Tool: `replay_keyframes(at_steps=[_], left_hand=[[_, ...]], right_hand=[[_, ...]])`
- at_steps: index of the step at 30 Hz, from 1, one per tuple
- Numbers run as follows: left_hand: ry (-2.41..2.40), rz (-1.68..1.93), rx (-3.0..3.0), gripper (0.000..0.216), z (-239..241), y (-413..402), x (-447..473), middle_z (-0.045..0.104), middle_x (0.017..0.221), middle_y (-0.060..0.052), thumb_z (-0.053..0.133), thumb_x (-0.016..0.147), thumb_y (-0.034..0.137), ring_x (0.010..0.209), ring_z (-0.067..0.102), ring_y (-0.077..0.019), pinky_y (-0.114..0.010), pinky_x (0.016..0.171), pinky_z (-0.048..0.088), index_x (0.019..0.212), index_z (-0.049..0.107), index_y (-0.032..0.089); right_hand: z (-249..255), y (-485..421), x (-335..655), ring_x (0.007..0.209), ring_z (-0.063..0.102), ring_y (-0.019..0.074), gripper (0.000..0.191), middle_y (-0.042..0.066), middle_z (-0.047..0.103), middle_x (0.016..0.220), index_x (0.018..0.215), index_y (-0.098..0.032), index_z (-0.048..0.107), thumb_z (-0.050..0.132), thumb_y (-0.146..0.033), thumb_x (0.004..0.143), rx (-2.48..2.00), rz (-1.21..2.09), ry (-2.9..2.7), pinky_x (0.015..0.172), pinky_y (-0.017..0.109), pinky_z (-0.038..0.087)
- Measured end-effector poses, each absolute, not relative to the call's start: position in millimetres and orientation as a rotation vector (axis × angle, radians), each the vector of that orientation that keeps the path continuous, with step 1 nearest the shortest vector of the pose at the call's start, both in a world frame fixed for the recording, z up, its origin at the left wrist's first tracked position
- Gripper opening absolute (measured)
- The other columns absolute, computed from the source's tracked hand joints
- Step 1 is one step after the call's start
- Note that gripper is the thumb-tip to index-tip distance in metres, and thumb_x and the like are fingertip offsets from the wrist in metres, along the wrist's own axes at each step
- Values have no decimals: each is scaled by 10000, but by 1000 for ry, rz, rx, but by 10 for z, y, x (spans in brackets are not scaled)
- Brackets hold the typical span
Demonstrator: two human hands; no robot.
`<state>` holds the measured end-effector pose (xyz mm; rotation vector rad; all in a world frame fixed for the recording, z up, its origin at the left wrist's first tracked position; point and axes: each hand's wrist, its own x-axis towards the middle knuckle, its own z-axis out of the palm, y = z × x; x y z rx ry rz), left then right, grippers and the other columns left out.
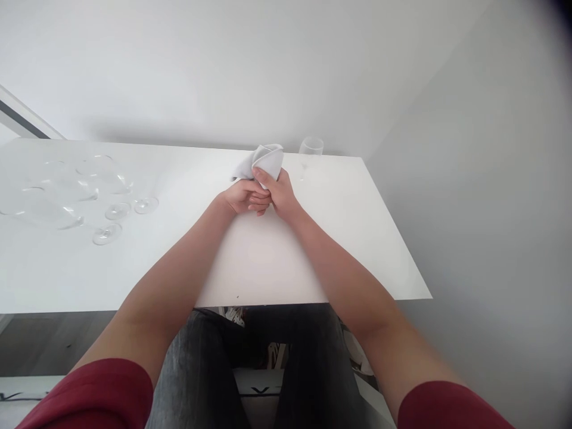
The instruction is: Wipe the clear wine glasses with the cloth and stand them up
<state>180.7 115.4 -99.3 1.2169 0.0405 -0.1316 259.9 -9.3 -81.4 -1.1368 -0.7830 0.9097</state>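
Note:
A light grey cloth (268, 159) is bunched between my two hands above the white table (263, 256). My right hand (280, 193) grips it from the right, thumb pressed along its front. My left hand (248, 195) is closed just below and to the left, its fingers curled under the right hand and touching the cloth's lower part. Whether anything sits inside the cloth is hidden. Just behind and right of my hands stands a clear wine glass (311, 149), upright near the table's back edge.
Three more clear stemmed glasses stand on the left side of the table, with feet visible on the nearest glass (107, 234), the middle glass (117, 211) and the farther glass (146, 205). A white wall (223, 71) rises behind the table, and a grey wall (482, 196) bounds the right.

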Motion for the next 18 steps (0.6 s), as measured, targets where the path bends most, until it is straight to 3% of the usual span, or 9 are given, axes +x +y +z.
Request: replay_keyframes(at_steps=[4,6,11,15,18], left_hand=[[96,35,1105,320,-997,1167,1831,608,553,-77,702,760,426,577,675,-259,-436,695,611,553,611,199],[192,215,1077,350,-1007,1199,1863,697,672,-104,635,828,479,723,740,-290,-442,783,608,638,667,187],[489,1010,919,367,-1057,1309,1930,735,815,-35,617,928,536,853,749,-190,-276,772,585,736,637,224],[344,859,986,468,-1026,1228,1924,758,1111,-72,608,926,687,900,768,-234,-336,750,607,1042,712,245],[224,671,1050,564,-975,1126,1901,764,1128,-111,603,911,719,903,778,-277,-381,753,629,1152,721,223]], right_hand=[[-871,-13,2650,417,472,108,533,-56,509,542,859,-231,557,818,-681,743,-1049,822,-660,333,224,350],[-877,16,2701,470,516,110,508,-49,535,585,874,-237,581,826,-663,741,-958,735,-619,369,222,368],[-880,61,2698,776,717,194,530,15,652,769,977,-246,641,696,-749,818,-788,678,-579,523,265,480],[-945,117,2649,678,689,189,578,3,611,670,877,-214,621,706,-780,793,-877,900,-633,529,273,479],[-980,123,2675,559,612,159,585,-6,598,628,827,-201,614,719,-775,790,-865,1130,-695,520,287,488]])
